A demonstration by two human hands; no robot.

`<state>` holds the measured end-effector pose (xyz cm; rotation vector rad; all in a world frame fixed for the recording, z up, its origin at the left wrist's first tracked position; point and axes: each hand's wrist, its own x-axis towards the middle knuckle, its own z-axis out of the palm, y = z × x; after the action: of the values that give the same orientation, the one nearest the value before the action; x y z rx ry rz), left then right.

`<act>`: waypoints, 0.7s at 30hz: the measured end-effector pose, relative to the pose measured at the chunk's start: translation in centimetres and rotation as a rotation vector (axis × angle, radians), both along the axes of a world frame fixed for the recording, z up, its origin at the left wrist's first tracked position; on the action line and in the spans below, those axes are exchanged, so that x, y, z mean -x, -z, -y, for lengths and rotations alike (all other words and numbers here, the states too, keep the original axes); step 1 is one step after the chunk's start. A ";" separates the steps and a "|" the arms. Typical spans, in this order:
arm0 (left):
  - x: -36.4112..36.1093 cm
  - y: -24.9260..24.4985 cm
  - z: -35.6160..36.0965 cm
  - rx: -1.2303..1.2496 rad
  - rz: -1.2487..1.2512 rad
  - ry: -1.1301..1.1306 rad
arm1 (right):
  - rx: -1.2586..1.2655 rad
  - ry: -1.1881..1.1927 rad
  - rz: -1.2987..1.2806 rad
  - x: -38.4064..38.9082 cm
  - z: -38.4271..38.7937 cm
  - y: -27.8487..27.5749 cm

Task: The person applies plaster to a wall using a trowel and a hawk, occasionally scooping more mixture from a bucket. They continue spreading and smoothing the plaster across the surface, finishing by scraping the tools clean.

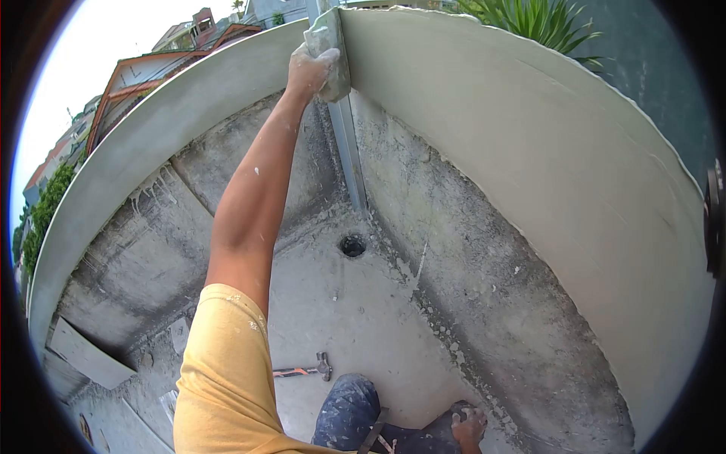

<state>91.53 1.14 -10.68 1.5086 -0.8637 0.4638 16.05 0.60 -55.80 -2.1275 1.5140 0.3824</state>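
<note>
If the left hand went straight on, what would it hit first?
Probably the upright metal bar, which seems just beyond the plaster-smeared block in the left hand, though depth is unclear.

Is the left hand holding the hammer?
No, the left hand grips a grey block at the metal post, and the hammer lies on the floor.

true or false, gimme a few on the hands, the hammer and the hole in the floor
1. The left hand grips a smeared block at the wall corner. True.
2. The right hand holds the hammer. False: the hammer lies on the floor.
3. The round hole is near the foot of the metal bar. True.
4. The hammer's head covers the hole. False: they are clearly apart.
</note>
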 end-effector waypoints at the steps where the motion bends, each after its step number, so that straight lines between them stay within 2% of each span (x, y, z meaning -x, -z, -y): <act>1: 3.1 -0.3 0.0 0.016 -0.013 0.047 | 0.004 0.005 0.015 0.1 0.0 -0.4; 2: 6.4 -0.5 0.0 0.031 -0.030 0.095 | 0.008 0.011 0.027 0.5 -0.1 -0.8; 7: 26.6 -2.6 0.0 -0.023 -0.031 0.032 | 0.017 -0.015 0.074 2.6 0.2 0.3; 11: 42.6 -2.5 0.8 -0.068 0.074 -0.019 | 0.014 -0.025 0.136 3.8 -0.4 -0.7; 14: 52.9 -1.7 1.1 -0.022 0.169 0.071 | 0.049 -0.060 0.152 4.5 -0.9 -0.6; 18: 61.4 0.2 -0.2 0.141 0.414 0.195 | 0.027 -0.079 0.138 5.3 -0.7 -0.6; 21: 61.3 -0.3 -3.9 0.079 0.076 0.361 | 0.034 -0.036 0.281 7.3 0.3 2.3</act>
<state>30.19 5.03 -10.43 1.2347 -1.1384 0.2855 8.75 0.27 -58.11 -2.1335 1.3312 0.0652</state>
